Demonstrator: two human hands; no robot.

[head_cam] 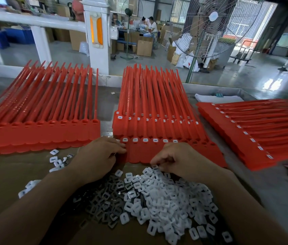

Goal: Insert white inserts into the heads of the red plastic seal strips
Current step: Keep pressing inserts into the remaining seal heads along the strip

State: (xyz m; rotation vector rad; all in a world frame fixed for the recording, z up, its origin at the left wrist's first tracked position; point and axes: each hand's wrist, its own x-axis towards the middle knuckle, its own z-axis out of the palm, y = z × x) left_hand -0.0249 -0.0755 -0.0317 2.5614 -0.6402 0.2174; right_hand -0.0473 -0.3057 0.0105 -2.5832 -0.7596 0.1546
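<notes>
While a pile of white inserts lies nearest on brown cardboard, mixed with some dark grey pieces, both hands work just beyond it. The right hand has its fingers curled down onto the pile's far edge, the tips touching an insert; whether it is pinched I cannot tell. The left hand sits beside it, a little apart, fingers curled over the left end of the front row of red strips, holding it. That row lies flat directly beyond both hands. Six of its heads, counting from the left hand, carry white inserts, and the heads beyond the right hand show open holes. A few loose inserts lie scattered left of the left hand. Farther out, behind the front row, more red strips with inserts are stacked, tails pointing away. A left stack with unfilled heads lies beyond the left hand, and a right stack, fitted with inserts, lies off to the right hand's side on the grey worktop. A large fan stands on the factory floor beyond.
</notes>
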